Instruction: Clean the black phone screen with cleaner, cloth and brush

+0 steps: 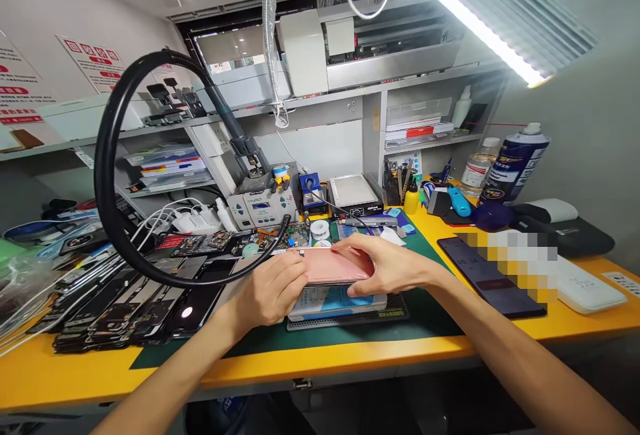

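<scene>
A pink-backed phone [335, 265] is held level, close above a blue and white box [335, 301] in the middle of the bench. My left hand [280, 285] is closed at the phone's left end, its fingers bent over the edge; whether something small sits in them is hidden. Around the right end of the phone wraps my right hand [383, 265], with the thumb on the near edge and the fingers on the far one. The box rests on a dark perforated plate [395, 309] on the green mat [420, 325].
Left of my hands lie several stripped phones [115, 308]. A black hose [103, 175] loops from the grey soldering station [263, 207] over them. To the right are a dark phone [490, 278] and a white power bank [585, 285]. A spray can [517, 165] stands behind.
</scene>
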Demonstrator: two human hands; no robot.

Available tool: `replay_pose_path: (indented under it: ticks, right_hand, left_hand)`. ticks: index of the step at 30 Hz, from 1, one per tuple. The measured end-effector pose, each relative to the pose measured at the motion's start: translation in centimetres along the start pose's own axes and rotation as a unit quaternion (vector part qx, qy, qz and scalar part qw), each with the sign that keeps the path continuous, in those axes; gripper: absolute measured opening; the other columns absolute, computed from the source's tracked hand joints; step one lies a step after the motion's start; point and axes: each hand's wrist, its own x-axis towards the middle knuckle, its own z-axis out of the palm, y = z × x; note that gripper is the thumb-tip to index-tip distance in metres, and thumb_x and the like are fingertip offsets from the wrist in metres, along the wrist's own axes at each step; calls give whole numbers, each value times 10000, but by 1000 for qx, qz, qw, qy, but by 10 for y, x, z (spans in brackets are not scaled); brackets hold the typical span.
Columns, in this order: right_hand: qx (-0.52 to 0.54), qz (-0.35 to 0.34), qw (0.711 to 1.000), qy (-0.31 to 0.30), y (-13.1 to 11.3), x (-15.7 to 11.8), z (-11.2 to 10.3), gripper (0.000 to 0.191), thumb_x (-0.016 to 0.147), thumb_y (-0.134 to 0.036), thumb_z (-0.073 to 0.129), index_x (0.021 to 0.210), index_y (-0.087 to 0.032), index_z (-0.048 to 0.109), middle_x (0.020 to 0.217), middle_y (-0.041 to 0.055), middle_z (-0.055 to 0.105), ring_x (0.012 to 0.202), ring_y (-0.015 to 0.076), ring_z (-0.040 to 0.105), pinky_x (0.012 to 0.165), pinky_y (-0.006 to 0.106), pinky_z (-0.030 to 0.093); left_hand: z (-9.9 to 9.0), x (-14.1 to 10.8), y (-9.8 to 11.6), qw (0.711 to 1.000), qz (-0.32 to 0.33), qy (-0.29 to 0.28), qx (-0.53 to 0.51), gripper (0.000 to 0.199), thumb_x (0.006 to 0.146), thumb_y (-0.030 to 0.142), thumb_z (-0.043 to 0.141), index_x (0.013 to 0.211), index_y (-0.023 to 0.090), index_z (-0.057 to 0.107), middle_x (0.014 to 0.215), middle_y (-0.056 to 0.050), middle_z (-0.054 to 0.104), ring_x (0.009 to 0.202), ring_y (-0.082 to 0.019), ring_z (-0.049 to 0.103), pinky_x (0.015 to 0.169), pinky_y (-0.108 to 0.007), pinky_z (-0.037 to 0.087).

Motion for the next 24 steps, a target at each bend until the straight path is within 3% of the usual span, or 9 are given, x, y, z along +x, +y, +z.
replay_pose_path:
  ticks: [4, 9, 15, 19, 24]
  right_hand:
    - [-17, 9, 1000, 0, 2, 3, 4, 755, 692, -354, 850, 1383, -182, 597, 1321, 88, 644, 1167, 290, 611, 1020, 389, 466]
    - [-11, 17, 1000, -1, 6, 5, 6, 706, 705, -341, 825, 1364, -197, 617, 1268, 78, 645, 1151, 276, 610, 996, 372, 477]
    - [-10, 23, 1000, -4, 10, 5, 7, 693, 719, -362, 818, 1358, -204, 602, 1307, 73, 625, 1166, 268, 605, 996, 367, 476]
    - [-29, 21, 999, -8, 9, 4, 6, 667, 714, -354, 814, 1334, -218, 608, 1296, 69, 623, 1166, 272, 599, 995, 377, 473]
    - [-74, 21, 997, -17, 5, 2, 3, 648, 700, -363, 816, 1302, -200, 639, 1227, 94, 638, 1182, 328, 565, 983, 437, 459]
  left_hand:
    - [6, 1, -2, 1000, -12, -16, -1, 278, 823, 36, 613, 1078, 147, 622, 1038, -148, 713, 1070, -277, 662, 924, -472, 601]
    - [-4, 13, -1, 989, -113, -93, -32, 268, 819, 111, 635, 1079, 170, 605, 1147, -165, 678, 1129, -324, 611, 939, -526, 547]
    - [-18, 28, -10, 939, -232, -225, -116, 691, 746, 379, 784, 1354, 199, 510, 1236, -112, 669, 1090, -285, 645, 930, -422, 554]
    - [-15, 31, -14, 907, -269, -280, -162, 711, 749, 395, 785, 1388, 251, 506, 1293, -69, 666, 1106, -257, 665, 926, -358, 556]
    - [-12, 29, -13, 882, -306, -301, -191, 694, 776, 421, 771, 1402, 274, 510, 1312, -59, 647, 1150, -259, 636, 954, -364, 537]
